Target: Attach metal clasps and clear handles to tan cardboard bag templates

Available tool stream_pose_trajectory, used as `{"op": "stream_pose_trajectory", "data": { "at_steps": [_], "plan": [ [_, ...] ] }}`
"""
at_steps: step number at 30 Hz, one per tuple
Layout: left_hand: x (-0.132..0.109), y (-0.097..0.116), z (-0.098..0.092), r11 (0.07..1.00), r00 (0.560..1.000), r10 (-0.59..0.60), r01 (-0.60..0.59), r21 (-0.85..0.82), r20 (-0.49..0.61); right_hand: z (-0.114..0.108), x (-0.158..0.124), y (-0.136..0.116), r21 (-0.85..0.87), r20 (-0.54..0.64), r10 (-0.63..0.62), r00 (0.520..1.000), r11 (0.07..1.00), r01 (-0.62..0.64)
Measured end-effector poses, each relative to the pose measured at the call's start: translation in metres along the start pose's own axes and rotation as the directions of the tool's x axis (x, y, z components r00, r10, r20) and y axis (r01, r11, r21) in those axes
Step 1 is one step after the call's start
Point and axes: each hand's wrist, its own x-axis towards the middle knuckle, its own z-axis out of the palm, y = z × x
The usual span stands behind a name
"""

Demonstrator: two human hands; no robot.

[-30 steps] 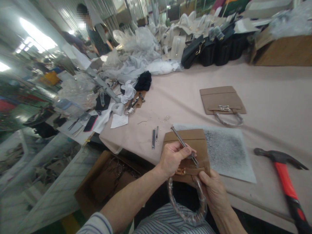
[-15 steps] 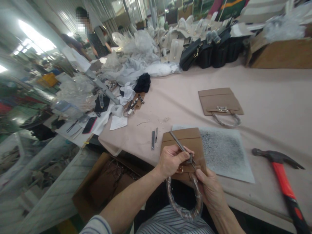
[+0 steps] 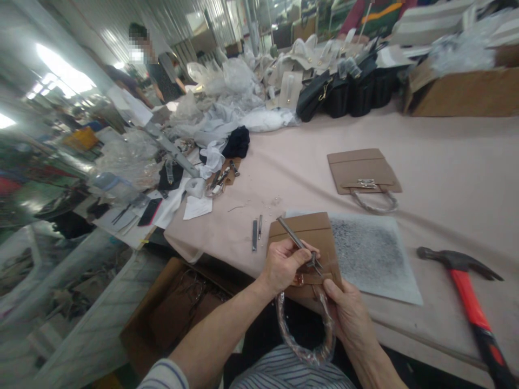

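The tan bag [image 3: 312, 237] is lying at the near table edge, half on the speckled mat [image 3: 373, 254]. The left hand [image 3: 284, 265] is gripping a thin metal tool [image 3: 298, 243], whose tip has crept from the flap down to the clasp [image 3: 300, 280]; the right hand [image 3: 348, 313] is pinching the bag beside its wrapped handle [image 3: 304, 346]. Right of the mat a red hammer [image 3: 470, 302] is lying idle.
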Motion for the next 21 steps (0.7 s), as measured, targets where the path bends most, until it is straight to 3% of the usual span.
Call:
{"op": "stream_pose_trajectory", "data": {
  "at_steps": [10, 21],
  "plan": [
    [0.0, 0.0, 0.002, 1.0, 1.0, 0.02, -0.02, -0.006, -0.016, 0.004, -0.002, -0.005, -0.047, -0.02, -0.001, 1.0, 0.999, 0.0],
    [-0.005, 0.003, 0.007, 0.944, 0.987, 0.16, -0.163, 0.286, 0.032, -0.007, 0.004, -0.004, -0.199, -0.037, -0.045, 0.998, 0.979, 0.037]
  ]
}}
